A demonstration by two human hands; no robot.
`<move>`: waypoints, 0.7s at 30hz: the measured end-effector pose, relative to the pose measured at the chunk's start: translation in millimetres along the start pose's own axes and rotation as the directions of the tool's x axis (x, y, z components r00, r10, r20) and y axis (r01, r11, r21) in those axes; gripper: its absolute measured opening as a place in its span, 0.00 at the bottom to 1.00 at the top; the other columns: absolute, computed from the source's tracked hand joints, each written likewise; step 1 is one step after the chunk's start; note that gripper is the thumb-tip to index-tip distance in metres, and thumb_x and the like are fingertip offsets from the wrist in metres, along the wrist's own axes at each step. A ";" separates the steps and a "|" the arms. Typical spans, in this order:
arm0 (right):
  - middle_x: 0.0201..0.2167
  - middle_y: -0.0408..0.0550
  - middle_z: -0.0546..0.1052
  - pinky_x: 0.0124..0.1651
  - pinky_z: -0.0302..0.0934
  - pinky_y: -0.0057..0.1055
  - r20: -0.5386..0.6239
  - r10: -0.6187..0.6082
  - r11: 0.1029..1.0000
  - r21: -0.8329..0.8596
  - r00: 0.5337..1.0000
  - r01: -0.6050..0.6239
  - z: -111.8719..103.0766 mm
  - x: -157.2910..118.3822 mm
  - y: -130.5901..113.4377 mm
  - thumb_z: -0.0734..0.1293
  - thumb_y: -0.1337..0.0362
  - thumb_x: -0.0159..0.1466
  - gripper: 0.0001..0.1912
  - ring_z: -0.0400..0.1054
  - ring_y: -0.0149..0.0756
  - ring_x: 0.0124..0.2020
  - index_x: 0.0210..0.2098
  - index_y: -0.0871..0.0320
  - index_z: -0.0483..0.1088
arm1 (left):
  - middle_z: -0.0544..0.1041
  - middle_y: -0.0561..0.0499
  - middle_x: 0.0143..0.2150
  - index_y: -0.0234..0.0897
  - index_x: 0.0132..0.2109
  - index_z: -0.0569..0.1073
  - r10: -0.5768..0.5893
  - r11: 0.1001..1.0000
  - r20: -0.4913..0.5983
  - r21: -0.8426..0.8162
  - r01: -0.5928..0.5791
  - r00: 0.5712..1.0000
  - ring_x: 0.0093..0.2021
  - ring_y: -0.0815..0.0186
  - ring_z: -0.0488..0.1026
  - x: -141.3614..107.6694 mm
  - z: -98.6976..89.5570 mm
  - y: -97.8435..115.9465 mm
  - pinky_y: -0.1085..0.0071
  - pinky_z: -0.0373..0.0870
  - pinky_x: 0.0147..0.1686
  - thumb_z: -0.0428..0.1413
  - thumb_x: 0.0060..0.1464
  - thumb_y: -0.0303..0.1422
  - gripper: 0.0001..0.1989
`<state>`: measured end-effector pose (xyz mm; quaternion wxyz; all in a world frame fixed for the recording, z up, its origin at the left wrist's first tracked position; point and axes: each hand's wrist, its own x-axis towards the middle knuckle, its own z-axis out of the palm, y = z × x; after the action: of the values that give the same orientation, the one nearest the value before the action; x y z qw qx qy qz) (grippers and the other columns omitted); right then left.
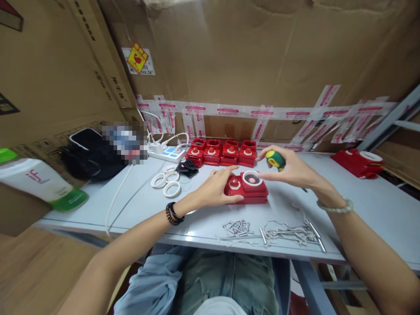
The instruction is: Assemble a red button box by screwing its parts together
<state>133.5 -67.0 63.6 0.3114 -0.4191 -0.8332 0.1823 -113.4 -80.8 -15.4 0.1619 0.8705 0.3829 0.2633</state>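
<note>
A red box (251, 196) with a round red button and a white ring (252, 178) on its top lies on the table before me. My left hand (219, 189) grips the box's left end, thumb along the front and fingers over the far side. In my right hand (285, 168) is a screwdriver (275, 160) with a green and yellow handle, tucked against the palm. The right thumb is at the ring's right edge, while the index finger is raised apart from it. Most of the screwdriver's shaft is hidden by the hand.
Several red boxes (213, 153) stand in a row at the back; more red units (357, 164) lie far right. Loose white rings (172, 189), a power strip (167, 152) and a black pouch (187, 167) are left. Screws (236, 227) and metal T-shaped rods with cord (288, 234) lie in front.
</note>
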 end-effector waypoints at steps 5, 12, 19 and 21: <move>0.47 0.47 0.75 0.49 0.66 0.41 0.229 0.024 0.997 -0.070 0.973 -0.008 3.4 -3.5 12.0 0.78 0.46 0.43 0.36 0.71 0.45 0.46 0.47 0.52 0.68 | 0.72 0.39 0.58 0.41 0.62 0.57 0.044 0.997 -0.103 -0.065 -0.050 0.994 0.56 0.48 0.71 1.5 -1.6 0.2 0.47 0.65 0.56 0.63 0.51 0.47 0.37; 0.49 0.46 0.75 0.51 0.66 0.40 0.200 -0.031 0.999 -0.034 0.979 0.039 1.4 -4.4 15.3 0.77 0.49 0.44 0.34 0.71 0.43 0.47 0.48 0.51 0.68 | 0.70 0.40 0.56 0.39 0.56 0.62 0.094 0.982 -0.229 -0.140 -0.128 0.969 0.55 0.53 0.71 6.2 0.0 -0.8 0.52 0.68 0.55 0.64 0.50 0.46 0.31; 0.39 0.44 0.76 0.41 0.67 0.36 -0.028 -0.006 0.999 0.042 1.000 0.007 -17.7 -5.9 12.7 0.78 0.53 0.43 0.30 0.70 0.38 0.37 0.42 0.53 0.70 | 0.68 0.41 0.54 0.38 0.55 0.62 0.167 0.971 -0.499 -0.064 -0.229 0.850 0.55 0.56 0.68 8.5 -3.1 4.0 0.54 0.68 0.55 0.61 0.54 0.40 0.26; 0.37 0.45 0.76 0.39 0.67 0.35 -0.133 0.054 0.995 0.096 0.990 -0.041 -22.1 -5.0 14.6 0.79 0.54 0.41 0.30 0.70 0.37 0.36 0.42 0.54 0.70 | 0.69 0.43 0.50 0.38 0.51 0.64 0.226 0.967 -0.538 0.021 -0.255 0.812 0.52 0.57 0.68 9.3 -3.8 8.4 0.55 0.68 0.54 0.60 0.55 0.37 0.19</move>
<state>159.1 -61.6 69.9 0.3819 -0.4352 -0.7905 0.1994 -105.4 -79.0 -5.2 0.0363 0.7988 0.2929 0.5242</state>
